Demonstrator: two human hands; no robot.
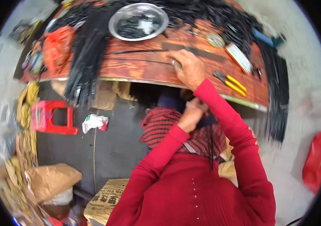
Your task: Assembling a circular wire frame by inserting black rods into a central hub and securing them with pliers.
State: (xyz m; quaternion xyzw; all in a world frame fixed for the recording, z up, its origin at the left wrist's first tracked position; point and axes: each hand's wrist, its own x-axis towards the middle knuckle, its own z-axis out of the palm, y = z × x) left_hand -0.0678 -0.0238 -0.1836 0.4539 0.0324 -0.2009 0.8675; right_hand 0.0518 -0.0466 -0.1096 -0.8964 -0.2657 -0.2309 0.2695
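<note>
Over the wooden table (138, 69), my right hand (188, 68) reaches forward, thumb and fingers drawn together at the ends of thin black strips (136, 51). A small greyish patch shows under its fingers, too blurred to name. My left hand (193, 115) is closed in front of my lap, below the table edge and partly behind my right forearm. Long black strips (211, 147) hang beside it over my striped cloth (162, 122); its fingertips are hidden. A flat dark bar (202, 54) lies just beyond my right hand.
A metal bowl (113, 28) of short black pieces sits at the back. Black strip bundles hang over the table at left (83, 64) and right (279, 94). Yellow-handled pliers (232, 83), a tape roll (215, 40) and an orange-white box (238, 58) lie rightward. A red stool (55, 128) stands lower left.
</note>
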